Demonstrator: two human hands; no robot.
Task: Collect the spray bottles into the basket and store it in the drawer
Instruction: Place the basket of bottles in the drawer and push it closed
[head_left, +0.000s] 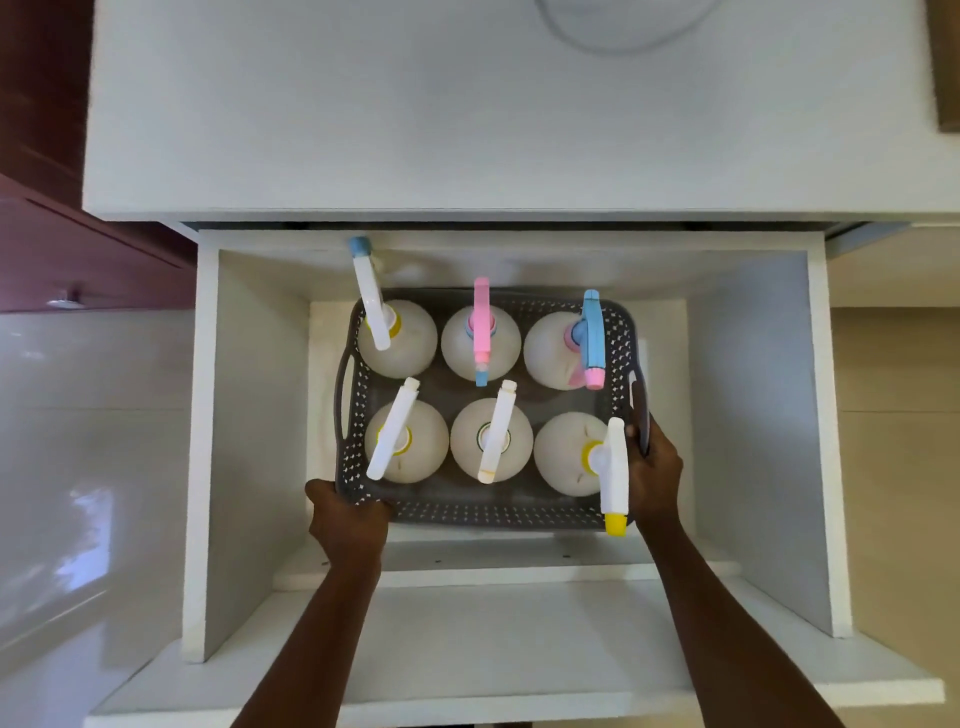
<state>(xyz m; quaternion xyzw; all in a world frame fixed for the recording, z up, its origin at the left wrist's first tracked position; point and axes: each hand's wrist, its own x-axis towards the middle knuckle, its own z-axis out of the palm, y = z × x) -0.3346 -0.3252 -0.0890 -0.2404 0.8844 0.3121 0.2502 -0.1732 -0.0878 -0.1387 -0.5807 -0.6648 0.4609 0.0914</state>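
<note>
I had the basket (488, 512) down inside the open drawer (249, 415), all six bottles (485, 338) standing in it in two rows of three. My left hand (345, 519) was closed on its near left corner, and my right hand (652, 467) gripped the right rim by the handle slot; whether the basket already sat on the drawer floor or hung just above it, I could not tell. The risks were mostly at the top and the far edge, I judged. The far-left sprayer (370, 293) leaned back past the basket toward the drawer's rear wall, so it might catch the bench (467, 130) edge above when the drawer slid shut. The yellow-tipped nozzle (614, 478) overhung the near right corner beside my fingers (635, 434) and could snag as I let go, tipping that bottle.
</note>
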